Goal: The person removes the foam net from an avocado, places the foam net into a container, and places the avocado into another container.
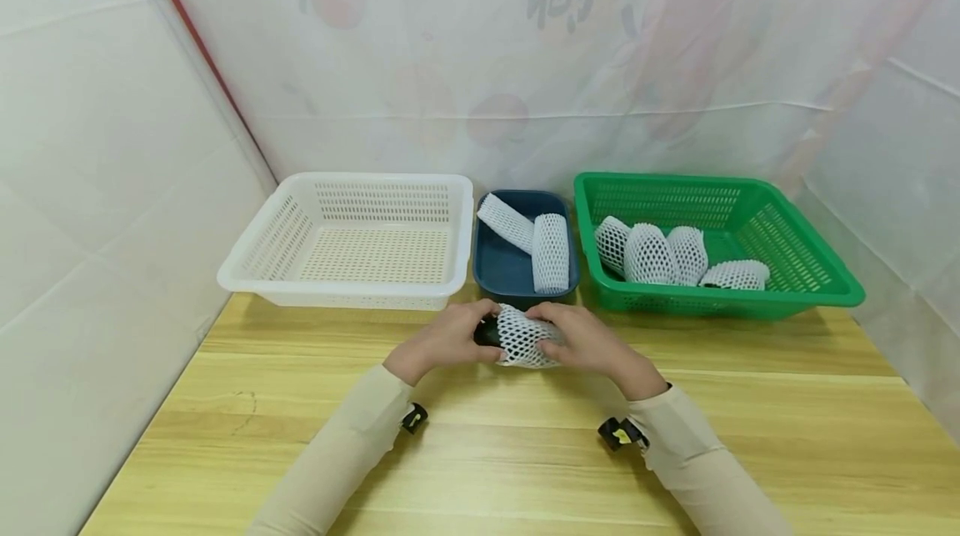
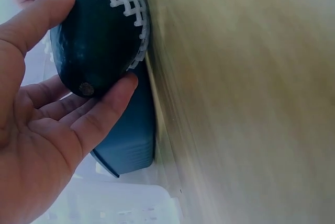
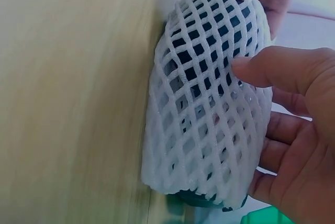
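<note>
Above the table's far middle, my left hand (image 1: pixel 446 340) pinches the bare end of a smooth, dark green oval fruit (image 2: pixel 97 41), thumb on one side and fingers on the other. A white foam net sleeve (image 3: pixel 204 98) covers the rest of the fruit. My right hand (image 1: pixel 592 344) holds that sleeve, its thumb pressing on the mesh. In the right wrist view, the sleeve's far part looks slack, with dark fruit showing through the nearer holes. Just behind both hands, a dark blue bin (image 1: pixel 491 273) holds two white foam net sleeves (image 1: pixel 551 252).
At the back left stands a white slotted basket (image 1: pixel 345 294). A green slotted basket (image 1: pixel 712 303) at the back right holds several net-covered items (image 1: pixel 651 254) along its left and front sides. Behind them hangs a pale printed sheet (image 1: pixel 450 61).
</note>
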`<action>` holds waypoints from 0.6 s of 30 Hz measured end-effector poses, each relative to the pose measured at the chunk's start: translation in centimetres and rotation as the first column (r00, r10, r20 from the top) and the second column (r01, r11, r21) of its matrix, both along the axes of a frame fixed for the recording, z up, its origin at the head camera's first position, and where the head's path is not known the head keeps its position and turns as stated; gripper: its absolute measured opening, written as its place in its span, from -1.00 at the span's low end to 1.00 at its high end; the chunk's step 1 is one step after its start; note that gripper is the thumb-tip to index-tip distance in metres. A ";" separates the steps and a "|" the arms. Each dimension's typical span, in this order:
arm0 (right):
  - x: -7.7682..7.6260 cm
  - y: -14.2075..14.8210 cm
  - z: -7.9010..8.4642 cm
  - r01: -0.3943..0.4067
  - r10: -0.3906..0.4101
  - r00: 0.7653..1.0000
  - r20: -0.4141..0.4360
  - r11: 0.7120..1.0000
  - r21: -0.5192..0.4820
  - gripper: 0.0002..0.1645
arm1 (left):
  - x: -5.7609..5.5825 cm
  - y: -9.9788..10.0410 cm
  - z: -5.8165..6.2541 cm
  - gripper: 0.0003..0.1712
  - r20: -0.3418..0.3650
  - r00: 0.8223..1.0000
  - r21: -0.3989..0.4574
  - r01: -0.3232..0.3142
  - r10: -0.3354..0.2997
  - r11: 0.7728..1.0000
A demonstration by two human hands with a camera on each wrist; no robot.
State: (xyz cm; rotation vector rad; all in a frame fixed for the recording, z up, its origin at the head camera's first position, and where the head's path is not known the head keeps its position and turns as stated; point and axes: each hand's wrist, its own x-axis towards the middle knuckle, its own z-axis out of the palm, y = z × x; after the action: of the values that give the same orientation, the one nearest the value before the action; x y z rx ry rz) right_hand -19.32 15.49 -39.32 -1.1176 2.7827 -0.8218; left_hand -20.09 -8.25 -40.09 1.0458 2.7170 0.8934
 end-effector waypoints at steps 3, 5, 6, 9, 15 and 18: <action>0.1 0.1 -0.1 0.003 -0.003 1.000 -0.013 1.000 0.000 -0.57 | 0.0 0.1 0.0 -0.39 -0.002 1.000 0.002 0.008 -0.008 1.000; 0.0 0.0 0.0 0.000 0.000 1.000 -0.018 1.000 0.000 -0.58 | 0.0 0.0 0.1 -0.38 -0.007 1.000 -0.003 0.010 -0.010 1.000; 0.0 0.0 0.0 -0.002 0.002 1.000 -0.020 1.000 0.002 -0.59 | 0.0 0.0 0.1 -0.39 -0.008 1.000 -0.004 0.013 -0.013 1.000; 0.0 0.1 0.2 -0.012 0.012 1.000 -0.029 1.000 -0.001 -0.63 | 0.1 -0.2 0.3 -0.40 0.006 1.000 0.011 0.023 -0.023 1.000; 0.0 0.4 0.9 -0.003 0.001 0.998 -0.064 0.999 -0.034 -0.68 | 0.3 -0.7 0.7 -0.43 0.064 0.997 0.104 0.030 -0.037 0.994; 0.1 0.6 1.1 0.010 -0.012 0.997 -0.078 0.999 -0.035 -0.69 | 0.4 -1.1 0.8 -0.44 0.061 0.997 0.115 0.030 -0.037 0.993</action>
State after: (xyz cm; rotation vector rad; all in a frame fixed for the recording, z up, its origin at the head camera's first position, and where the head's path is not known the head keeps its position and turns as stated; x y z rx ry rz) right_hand -19.20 16.11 -38.21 -1.1656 2.8506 -0.8482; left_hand -19.69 -9.33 -39.25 1.0604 2.6166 1.0682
